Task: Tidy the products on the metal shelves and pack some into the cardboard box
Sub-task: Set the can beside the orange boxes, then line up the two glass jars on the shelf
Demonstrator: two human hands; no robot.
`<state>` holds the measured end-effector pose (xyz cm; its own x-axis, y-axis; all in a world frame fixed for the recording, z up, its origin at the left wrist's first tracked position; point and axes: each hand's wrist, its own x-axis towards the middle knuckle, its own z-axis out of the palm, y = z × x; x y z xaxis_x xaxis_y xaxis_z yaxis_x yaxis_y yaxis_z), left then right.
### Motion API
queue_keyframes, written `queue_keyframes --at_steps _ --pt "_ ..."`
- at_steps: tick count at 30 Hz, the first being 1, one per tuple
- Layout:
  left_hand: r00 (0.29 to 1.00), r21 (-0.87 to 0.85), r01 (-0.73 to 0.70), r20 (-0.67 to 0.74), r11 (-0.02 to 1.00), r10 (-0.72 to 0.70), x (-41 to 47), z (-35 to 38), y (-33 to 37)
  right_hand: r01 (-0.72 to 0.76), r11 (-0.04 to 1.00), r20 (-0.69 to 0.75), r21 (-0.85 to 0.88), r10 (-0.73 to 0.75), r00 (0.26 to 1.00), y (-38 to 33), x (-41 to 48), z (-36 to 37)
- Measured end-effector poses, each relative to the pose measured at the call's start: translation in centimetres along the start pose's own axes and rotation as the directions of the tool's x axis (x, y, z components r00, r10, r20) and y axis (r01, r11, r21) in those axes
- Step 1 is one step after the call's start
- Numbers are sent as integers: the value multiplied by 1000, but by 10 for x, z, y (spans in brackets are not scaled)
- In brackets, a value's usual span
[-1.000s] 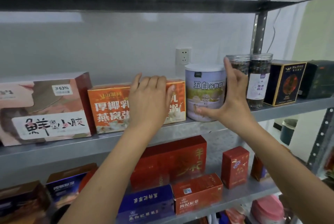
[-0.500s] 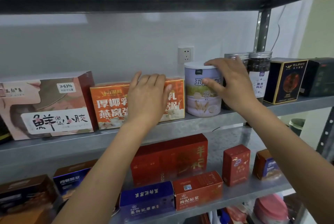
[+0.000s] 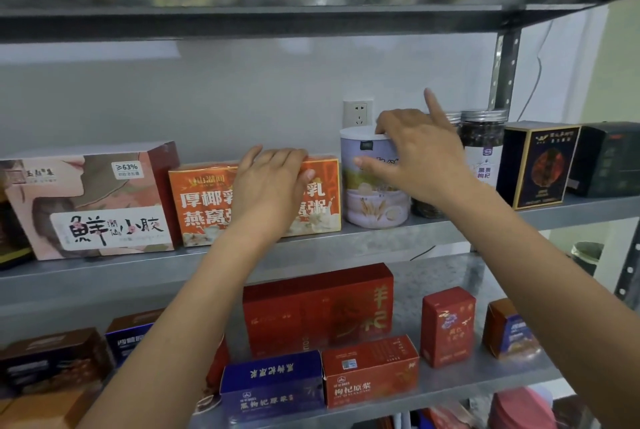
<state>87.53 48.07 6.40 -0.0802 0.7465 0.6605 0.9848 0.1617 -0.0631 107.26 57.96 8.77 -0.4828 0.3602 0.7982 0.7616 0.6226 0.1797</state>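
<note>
The pale lavender cylindrical tin with a white lid point(image 3: 375, 193) stands upright on the grey metal shelf point(image 3: 346, 248), just beside the orange rectangular carton with white characters point(image 3: 204, 203) on its left and the clear jars on its right. The right hand point(image 3: 415, 154) grips it from above. The fingers are curled over the rim of the lid and the thumb lies across the front of the label, while the index finger sticks up free. A second ago that hand cupped the tin's right side with its fingers upright; since then it has climbed onto the lid. The large characters that faced out then are no longer readable, and only the grain picture low on the label shows. The left hand point(image 3: 270, 186) stays where it was, flat against the front of the orange carton. Its straight fingers reach over the top edge and it is not clasping anything. Further left sits a large pink carton marked 63% point(image 3: 86, 206). To the right of the tin stand two clear jars with silver screw lids point(image 3: 483, 148), a dark blue box with gold trim point(image 3: 538, 165) and a dark green box point(image 3: 606, 158). A white wall socket point(image 3: 358, 113) shows behind the tin. On the shelf below are a long red carton point(image 3: 318, 310), a small upright red box point(image 3: 446, 324), a flat red box point(image 3: 370, 369) and a blue box point(image 3: 273, 383).
</note>
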Motion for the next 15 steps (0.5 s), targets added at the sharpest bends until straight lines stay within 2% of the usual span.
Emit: queue_keyframes --at_steps 5,15 --pt "1000 15 6 17 1000 -6 -1 -2 2 14 975 -26 220 -9 1000 -7 -4 10" --pt "999 33 -9 52 999 8 0 -5 2 -31 932 79 361 2 997 4 2 13"
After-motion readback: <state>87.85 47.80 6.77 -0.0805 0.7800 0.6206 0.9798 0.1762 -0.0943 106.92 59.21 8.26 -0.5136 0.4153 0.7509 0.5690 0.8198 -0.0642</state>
